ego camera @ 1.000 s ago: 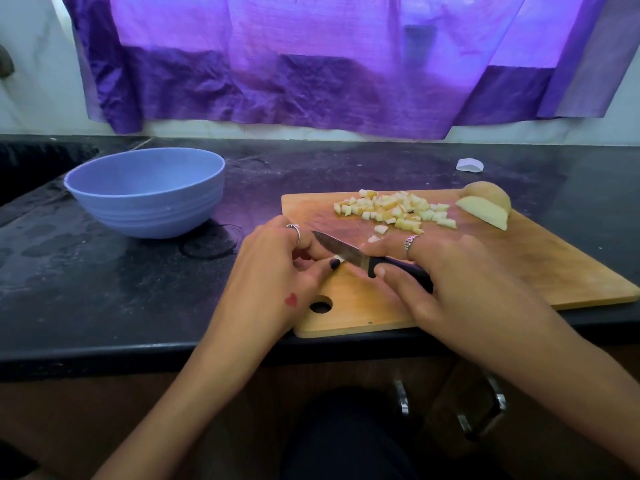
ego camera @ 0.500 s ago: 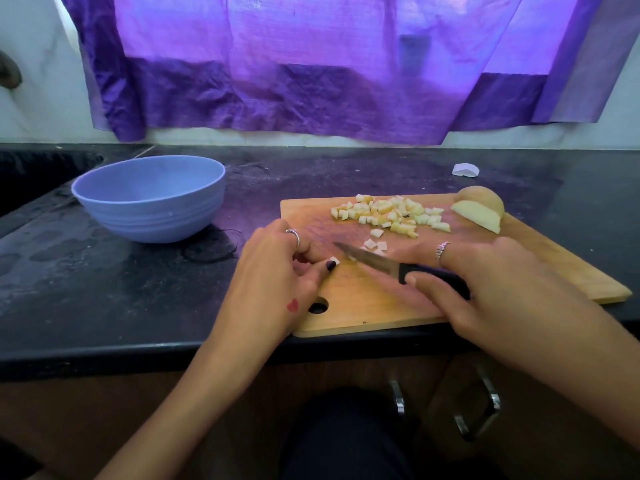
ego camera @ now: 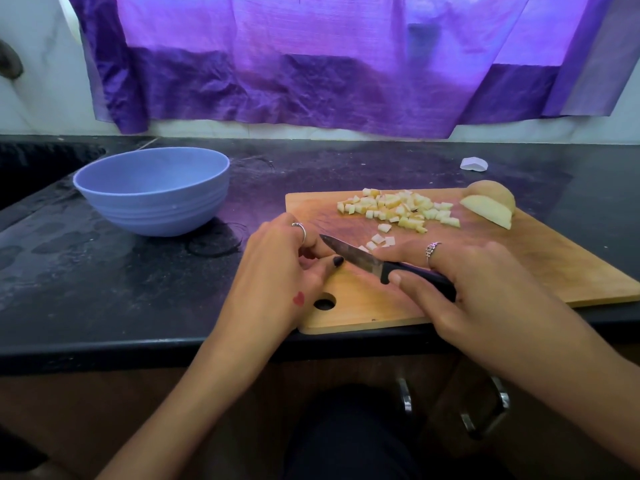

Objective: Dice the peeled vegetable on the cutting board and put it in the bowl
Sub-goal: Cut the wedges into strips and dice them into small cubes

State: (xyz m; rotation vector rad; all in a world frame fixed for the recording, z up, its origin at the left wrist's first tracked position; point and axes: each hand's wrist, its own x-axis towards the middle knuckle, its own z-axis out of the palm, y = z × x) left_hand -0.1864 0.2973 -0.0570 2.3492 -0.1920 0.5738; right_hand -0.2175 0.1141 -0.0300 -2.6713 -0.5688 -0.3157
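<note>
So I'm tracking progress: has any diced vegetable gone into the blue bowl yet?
No, the visible inside of the blue bowl shows no pieces, while the diced pieces lie on the cutting board.

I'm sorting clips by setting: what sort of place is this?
Most likely a home kitchen: a dark stone counter carries a wooden cutting board with diced vegetable, a blue bowl beside it.
</note>
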